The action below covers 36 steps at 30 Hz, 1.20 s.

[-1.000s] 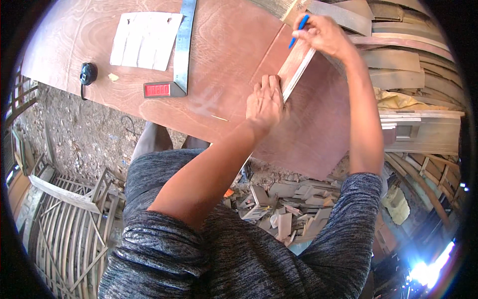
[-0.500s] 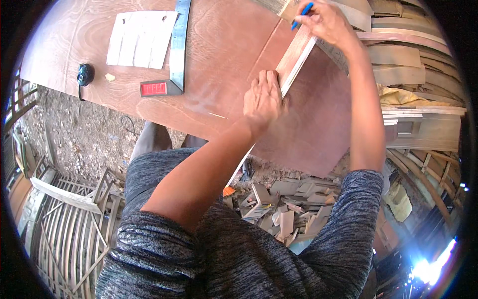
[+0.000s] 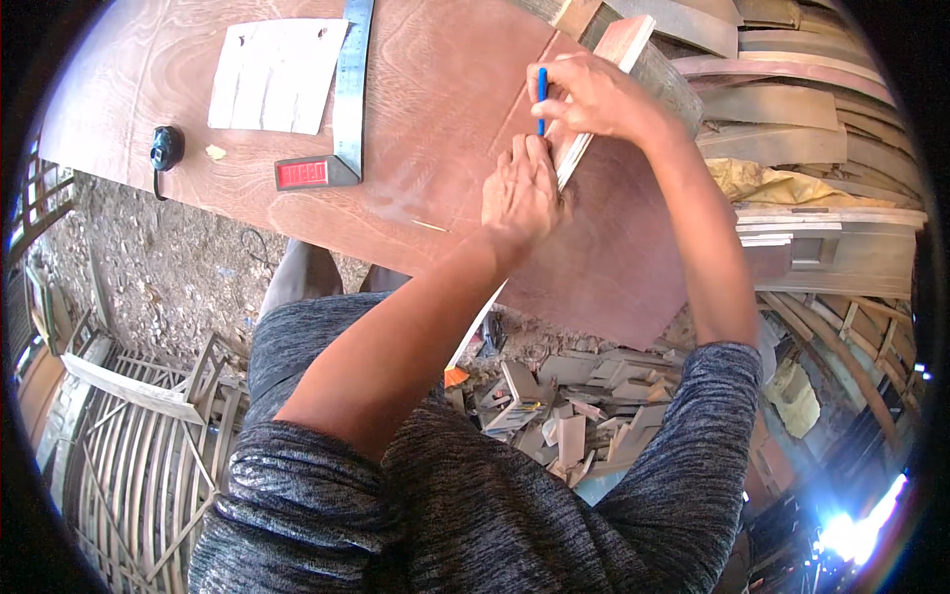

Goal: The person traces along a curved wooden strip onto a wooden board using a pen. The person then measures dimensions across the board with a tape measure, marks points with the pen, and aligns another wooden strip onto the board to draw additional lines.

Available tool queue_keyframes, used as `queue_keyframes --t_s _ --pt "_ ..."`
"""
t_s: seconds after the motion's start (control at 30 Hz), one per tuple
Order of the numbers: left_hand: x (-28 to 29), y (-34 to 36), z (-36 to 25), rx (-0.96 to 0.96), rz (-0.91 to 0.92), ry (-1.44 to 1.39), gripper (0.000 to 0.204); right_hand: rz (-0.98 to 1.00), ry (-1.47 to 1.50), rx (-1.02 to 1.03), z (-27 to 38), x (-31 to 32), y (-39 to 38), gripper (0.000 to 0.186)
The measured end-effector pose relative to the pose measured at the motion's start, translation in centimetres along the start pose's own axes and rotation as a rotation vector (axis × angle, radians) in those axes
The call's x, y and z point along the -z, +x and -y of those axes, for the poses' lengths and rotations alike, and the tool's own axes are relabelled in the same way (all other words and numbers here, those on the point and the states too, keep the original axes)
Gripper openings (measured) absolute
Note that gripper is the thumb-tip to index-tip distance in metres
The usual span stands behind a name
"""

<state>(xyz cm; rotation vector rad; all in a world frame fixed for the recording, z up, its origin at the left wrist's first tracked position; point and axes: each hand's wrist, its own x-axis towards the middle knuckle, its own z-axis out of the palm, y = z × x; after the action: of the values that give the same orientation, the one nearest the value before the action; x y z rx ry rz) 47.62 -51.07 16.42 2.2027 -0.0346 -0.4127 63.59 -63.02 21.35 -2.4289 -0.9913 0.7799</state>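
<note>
A long wooden strip point(image 3: 623, 45) with a pale edge lies slantwise over the reddish-brown plywood sheet point(image 3: 435, 109). My left hand point(image 3: 522, 188) presses down on the strip and grips it around its middle. Between the fingers of my right hand point(image 3: 594, 96) is a blue pen point(image 3: 542, 101), held nearly upright. Its tip is down by the left hand's fingertips, at the strip's left edge. Whether the tip touches the wood I cannot tell. The heel of my right hand rests over the strip.
Left on the plywood lie a try square point(image 3: 351, 89), a white sheet point(image 3: 275, 74) and a dark tape measure point(image 3: 167, 148). A thin stick point(image 3: 430, 226) lies near the front edge. Wood offcuts point(image 3: 569, 436) are heaped below; stacked boards point(image 3: 782, 109) stand at right.
My right hand has come from the strip's far end toward me, bringing the blue pen close to my left fingers. The left hand has stayed on the strip.
</note>
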Motion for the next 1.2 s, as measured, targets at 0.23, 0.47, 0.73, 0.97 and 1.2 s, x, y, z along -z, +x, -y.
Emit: queue_keyframes --t_s 0.23,0.47,0.73,0.97,1.2 --pt "0.1 0.1 -0.2 0.043 0.023 -0.018 0.05 0.001 0.005 -0.11 -1.8 2.2 0.1 0.019" --pt "0.6 0.1 -0.7 0.069 0.069 -0.014 0.051 -0.018 -0.042 -0.013 -2.4 0.8 0.2 0.024" --pt "0.6 0.1 -0.5 0.048 0.019 -0.002 0.052 -0.351 -0.181 -0.293 -2.1 8.2 -0.2 0.021" --pt "1.1 0.1 -0.6 0.026 0.033 -0.058 0.052 -1.272 0.141 -0.377 4.1 0.9 -8.7 0.019" --pt "1.3 -0.1 -1.2 0.008 0.045 -0.064 0.052 -1.534 0.737 -0.75 12.0 -14.2 -10.4 0.03"
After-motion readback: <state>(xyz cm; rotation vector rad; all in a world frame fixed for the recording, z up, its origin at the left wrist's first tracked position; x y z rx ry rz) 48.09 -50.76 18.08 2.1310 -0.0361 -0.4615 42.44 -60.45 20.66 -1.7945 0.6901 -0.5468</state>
